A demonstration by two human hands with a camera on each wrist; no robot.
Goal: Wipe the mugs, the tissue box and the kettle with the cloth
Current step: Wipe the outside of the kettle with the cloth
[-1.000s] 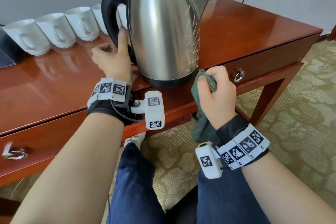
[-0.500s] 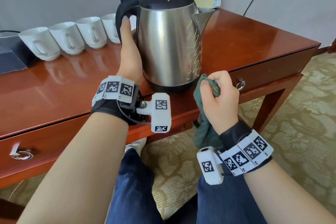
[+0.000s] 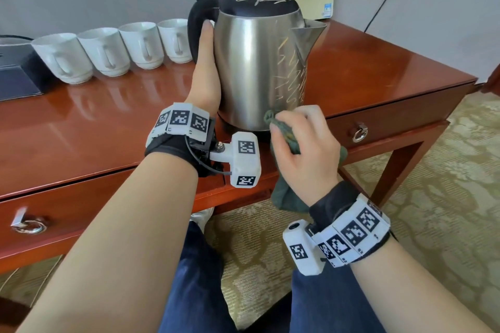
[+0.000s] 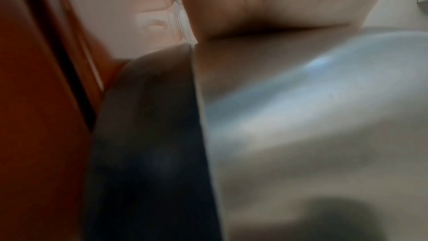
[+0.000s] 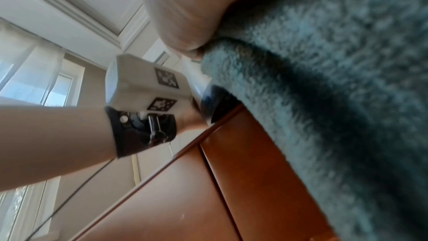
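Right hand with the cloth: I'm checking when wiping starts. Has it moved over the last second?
Yes. The right hand has risen from the desk's front edge and now presses the cloth against the kettle's lower wall.

Mugs (image 3: 108, 48) left of kettle (image 3: 259, 62)

The steel kettle (image 3: 259, 62), black-lidded and scribbled with yellow lines, stood upright near the desk's front edge, the bunched green cloth (image 3: 286, 138) touching its lower side, with four white mugs (image 3: 108, 50) rowed behind and a dark tissue box (image 3: 16, 73) far left.
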